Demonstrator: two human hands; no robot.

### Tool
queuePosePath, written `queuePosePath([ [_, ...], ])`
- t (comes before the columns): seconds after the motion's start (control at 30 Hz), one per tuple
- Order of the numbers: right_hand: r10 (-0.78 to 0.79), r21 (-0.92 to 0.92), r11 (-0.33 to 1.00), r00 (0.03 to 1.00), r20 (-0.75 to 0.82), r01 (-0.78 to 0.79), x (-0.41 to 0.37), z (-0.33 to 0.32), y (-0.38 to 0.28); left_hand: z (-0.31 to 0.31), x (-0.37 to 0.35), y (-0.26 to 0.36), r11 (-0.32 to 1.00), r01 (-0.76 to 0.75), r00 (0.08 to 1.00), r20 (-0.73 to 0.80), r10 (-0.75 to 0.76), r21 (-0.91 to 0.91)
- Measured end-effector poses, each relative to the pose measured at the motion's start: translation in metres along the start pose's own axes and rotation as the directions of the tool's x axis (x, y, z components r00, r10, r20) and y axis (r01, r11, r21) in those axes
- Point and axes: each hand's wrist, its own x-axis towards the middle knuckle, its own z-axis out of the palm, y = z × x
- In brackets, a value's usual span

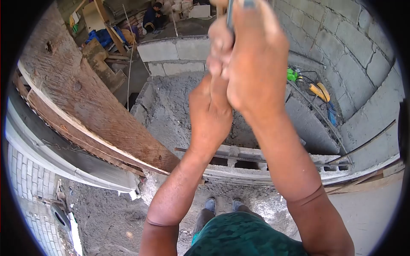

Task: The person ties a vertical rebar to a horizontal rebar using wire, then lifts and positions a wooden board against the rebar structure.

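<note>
Both my hands are raised close to the camera, one beside the other. My right hand (258, 64) is closed around a thin grey rod-like piece (230, 15), which runs up out of the top of the view; its kind does not show. Just below and to the left, my left hand (211, 104) is closed too, its fingers right against the right hand. What lies inside the left hand is hidden. Behind the hands is a low block enclosure with rough grey mortar or concrete (168, 96) in it.
A hollow-block wall edge (230, 162) with bars along it crosses in front of my feet. A rough wooden plank (92, 100) slants along the left. A block wall (337, 38) rises at right, near a yellow-handled tool (320, 91). Another person (152, 18) crouches far back.
</note>
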Motion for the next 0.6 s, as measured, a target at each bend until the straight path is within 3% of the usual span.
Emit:
queuePosePath([
  [0.03,-0.250,-0.336,0.894,0.952,0.179,0.297,0.021,-0.007,0.002,0.001,0.016,0.015,0.994,0.110,0.992,0.058,-0.109,-0.015],
  [0.07,-0.247,-0.335,0.894,0.952,0.182,0.297,0.031,-0.004,-0.003,0.002,0.028,0.025,0.975,0.222,0.969,0.117,-0.218,-0.024],
  [0.1,-0.065,-0.057,0.996,0.992,0.107,0.071,0.041,-0.001,-0.012,0.010,0.037,0.029,0.965,0.192,0.975,0.143,-0.168,-0.176],
  [0.13,0.131,0.236,0.960,0.987,0.090,-0.149,0.047,0.002,-0.018,0.014,0.035,0.017,0.967,0.181,0.977,0.142,-0.157,-0.179],
  [0.17,0.118,0.163,0.978,0.989,0.086,-0.131,0.040,0.000,-0.017,0.017,0.030,-0.009,0.988,-0.135,0.990,0.038,0.133,0.076],
  [0.2,0.119,0.160,0.978,0.989,0.089,-0.132,0.029,-0.002,-0.010,0.018,0.026,-0.008,0.851,-0.393,0.909,0.010,0.416,0.349],
  [0.23,0.177,0.193,0.963,0.981,0.076,-0.188,0.016,-0.006,-0.003,0.012,0.010,-0.002,0.915,0.255,0.966,0.134,-0.223,-0.314],
  [0.37,0.136,0.226,0.962,0.986,0.092,-0.154,0.013,-0.010,-0.007,0.014,0.015,-0.001,0.938,0.197,0.978,0.129,-0.166,-0.285],
  [0.47,0.155,0.249,0.953,0.985,0.081,-0.171,0.023,-0.002,-0.018,0.008,0.017,0.011,0.928,0.247,0.961,0.192,-0.199,-0.279],
  [0.53,0.200,0.269,0.940,0.978,0.063,-0.210,0.023,0.002,-0.016,0.005,0.023,0.018,0.965,0.151,0.981,0.153,-0.120,-0.216],
  [0.6,0.107,0.259,0.958,0.992,0.066,-0.121,0.016,0.001,-0.004,0.001,0.016,0.001,0.967,0.155,0.981,0.150,-0.126,-0.201],
])
